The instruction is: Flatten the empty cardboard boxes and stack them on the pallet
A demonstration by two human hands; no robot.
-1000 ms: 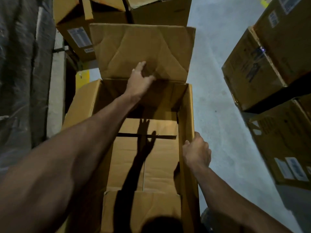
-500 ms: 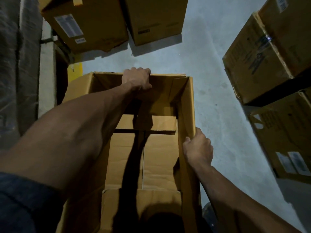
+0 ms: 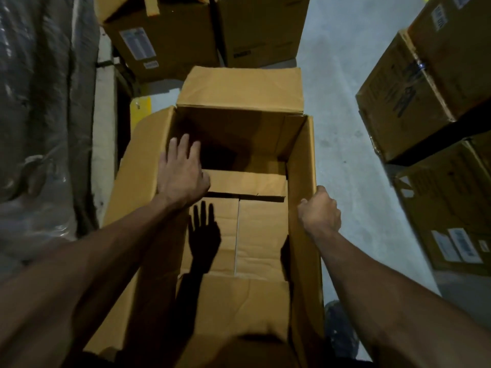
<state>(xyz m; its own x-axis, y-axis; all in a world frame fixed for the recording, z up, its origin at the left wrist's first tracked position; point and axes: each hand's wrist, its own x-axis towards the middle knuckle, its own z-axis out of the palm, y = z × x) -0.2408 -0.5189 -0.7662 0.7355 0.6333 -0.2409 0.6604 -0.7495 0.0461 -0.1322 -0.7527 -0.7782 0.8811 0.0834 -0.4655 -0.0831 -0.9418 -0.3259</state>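
Observation:
An open, empty brown cardboard box (image 3: 300, 235) stands on the grey floor right below me. Its far flap (image 3: 241, 87) leans outward, away from me. My left hand (image 3: 180, 171) hovers over the box's left side with its fingers straight and spread, holding nothing; its shadow falls on the bottom flaps (image 3: 260, 235) inside. My right hand (image 3: 318, 211) grips the top edge of the box's right wall, fingers curled over it. No pallet is in view.
Two closed cardboard boxes (image 3: 164, 41) stand on the floor beyond the open box. More stacked boxes (image 3: 425, 83) line the right side. A bulk wrapped in grey plastic film (image 3: 45, 115) fills the left. Bare concrete floor (image 3: 340, 123) runs between the open box and the right stack.
My left hand let go of the far flap and pulled back over the box, fingers now spread. The far flap, pressed down half a second ago, has sprung partway up again. The right hand kept its grip.

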